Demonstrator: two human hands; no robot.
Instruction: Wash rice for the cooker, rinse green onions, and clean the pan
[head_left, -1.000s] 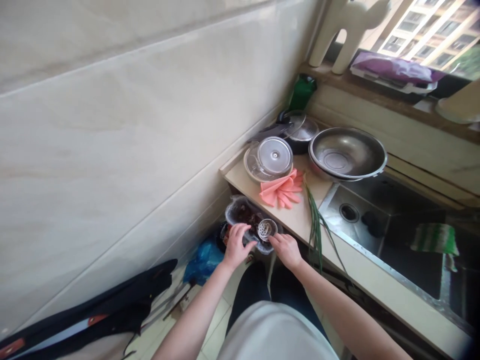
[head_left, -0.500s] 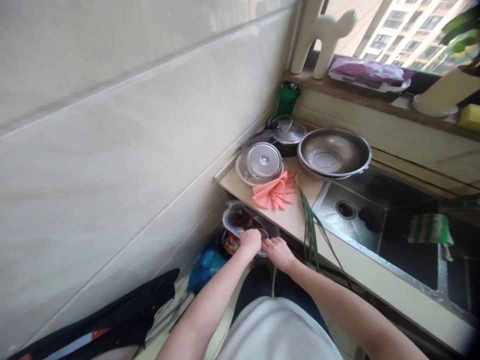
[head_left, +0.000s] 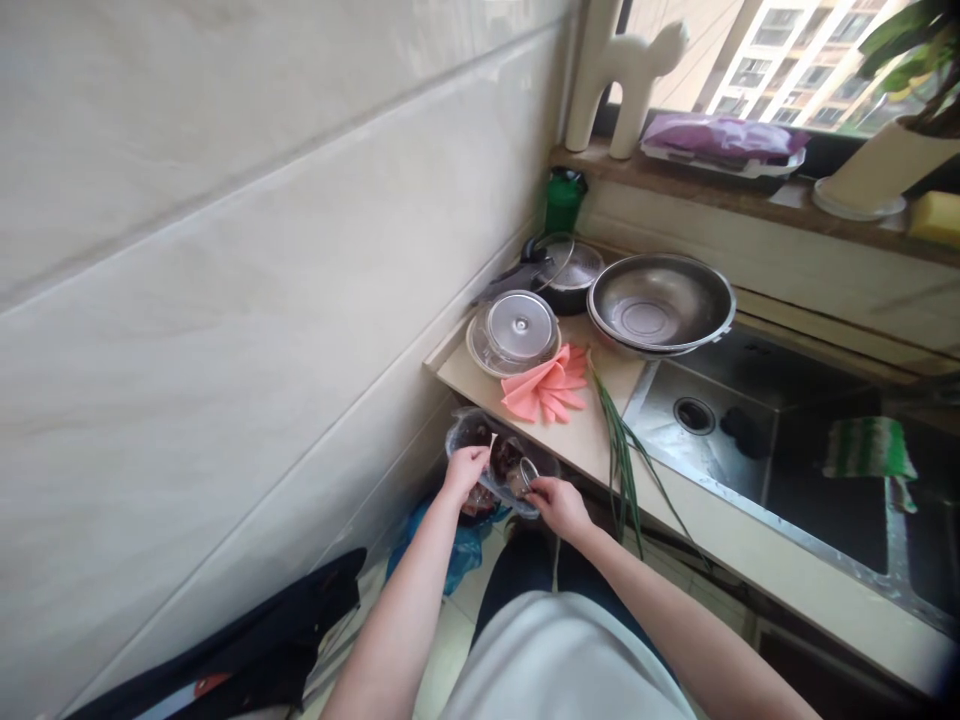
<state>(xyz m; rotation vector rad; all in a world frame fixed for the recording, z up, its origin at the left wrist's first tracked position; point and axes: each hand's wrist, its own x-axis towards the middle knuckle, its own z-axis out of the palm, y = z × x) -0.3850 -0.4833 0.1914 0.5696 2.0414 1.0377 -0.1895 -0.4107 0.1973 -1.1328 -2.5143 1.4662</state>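
- As I watch from afar, the right hand (head_left: 561,508) pinches a strainer (head_left: 529,473), its tilted ring just left of the fingertips.
- The left hand (head_left: 466,469), farther from it, is pinched around a small pale strip (head_left: 493,444) pointing away.
- Below both I see a lined bin (head_left: 455,434); beyond the right hand, the counter (head_left: 574,441); to its right, green stalks (head_left: 622,462).

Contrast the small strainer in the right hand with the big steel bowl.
The steel bowl is far wider than the strainer. The bowl rests on the counter; the right hand holds the strainer above the plastic-lined container. Both have round, metallic-looking rims.
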